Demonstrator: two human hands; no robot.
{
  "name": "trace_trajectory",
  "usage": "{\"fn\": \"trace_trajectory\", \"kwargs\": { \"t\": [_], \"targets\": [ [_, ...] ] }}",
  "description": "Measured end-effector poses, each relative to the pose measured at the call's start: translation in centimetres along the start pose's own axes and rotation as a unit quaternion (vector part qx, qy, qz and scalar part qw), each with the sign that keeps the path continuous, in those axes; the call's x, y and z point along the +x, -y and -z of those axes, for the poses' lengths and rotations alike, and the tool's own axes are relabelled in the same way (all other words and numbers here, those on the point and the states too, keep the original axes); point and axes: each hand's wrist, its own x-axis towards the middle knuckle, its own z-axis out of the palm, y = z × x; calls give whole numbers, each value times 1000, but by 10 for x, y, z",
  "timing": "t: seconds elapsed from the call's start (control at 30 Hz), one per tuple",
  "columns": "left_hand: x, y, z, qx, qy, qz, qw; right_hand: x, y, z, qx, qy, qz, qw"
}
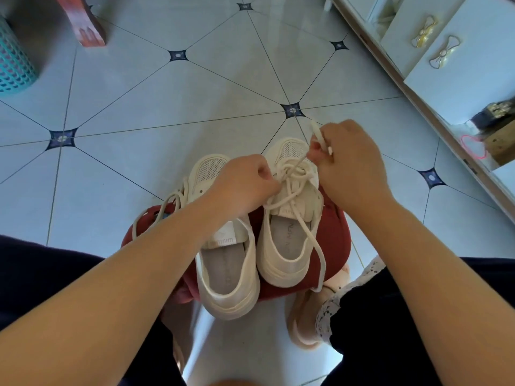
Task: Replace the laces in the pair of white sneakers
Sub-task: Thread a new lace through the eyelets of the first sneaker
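Note:
Two white sneakers stand side by side on a red stool (pixel 334 240), toes pointing away from me. The left sneaker (pixel 228 268) has a loose lace (pixel 156 215) trailing off its left side. The right sneaker (pixel 287 240) carries a cream lace (pixel 306 235) bunched over its eyelets, one end hanging down past the heel. My left hand (pixel 245 185) pinches that lace at the right sneaker's eyelets. My right hand (pixel 351 162) grips the lace's other end, its tip sticking up above my fingers.
The stool stands on a pale tiled floor (pixel 167 107). A white cabinet (pixel 451 68) with bow-shaped handles runs along the right. A teal basket (pixel 14 62) and a reddish wooden leg (pixel 86 26) are at the far left. My knees and slippered feet flank the stool.

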Motion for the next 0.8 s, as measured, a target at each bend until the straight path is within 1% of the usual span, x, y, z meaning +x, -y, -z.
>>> {"fn": "trace_trajectory", "kwargs": {
  "t": [0.07, 0.1, 0.2, 0.27, 0.3, 0.33, 0.37, 0.43, 0.47, 0.5, 0.53, 0.57, 0.63, 0.7, 0.8],
  "targets": [
    [-1, 0, 5, -32, 27, 12, 999, 1, -2, -8, 43, 72, -21, 996],
    [-1, -1, 9, -43, 41, 20, 998, 1, -3, -11, 55, 89, -26, 994],
    [-1, -9, 16, -44, 94, 43, 994, 2, -2, -15, 91, 102, -42, 990],
    [-1, -13, 18, -59, 111, 58, 990, 3, -3, -14, 104, 101, -52, 988],
    [-1, -14, 18, -91, 103, 66, 988, 4, -4, -13, 105, 100, -55, 988],
    [0, -14, 19, -146, 87, 77, 982, 4, -5, -12, 105, 101, -56, 988],
    [1, -14, 21, -216, 69, 96, 969, 3, -5, -12, 103, 103, -56, 988],
    [2, -13, 23, -342, 48, 128, 930, 3, -5, -11, 105, 111, -57, 986],
    [3, -13, 24, -373, 40, 128, 918, 4, -5, -11, 111, 113, -61, 985],
    [3, -13, 23, -376, 34, 113, 919, 5, -6, -11, 118, 112, -68, 984],
    [3, -12, 21, -353, 32, 84, 931, 6, -6, -10, 125, 108, -76, 983],
    [1, -12, 19, -306, 33, 44, 950, 7, -7, -10, 128, 104, -83, 983],
    [-2, -11, 14, -171, 47, -45, 983, 10, -9, -10, 114, 97, -88, 985],
    [-2, -11, 8, -55, 52, -106, 991, 11, -9, -11, 94, 97, -79, 988],
    [2, -9, 4, 28, 5, -133, 991, 12, -9, -11, 81, 110, -71, 988]
  ]
}}
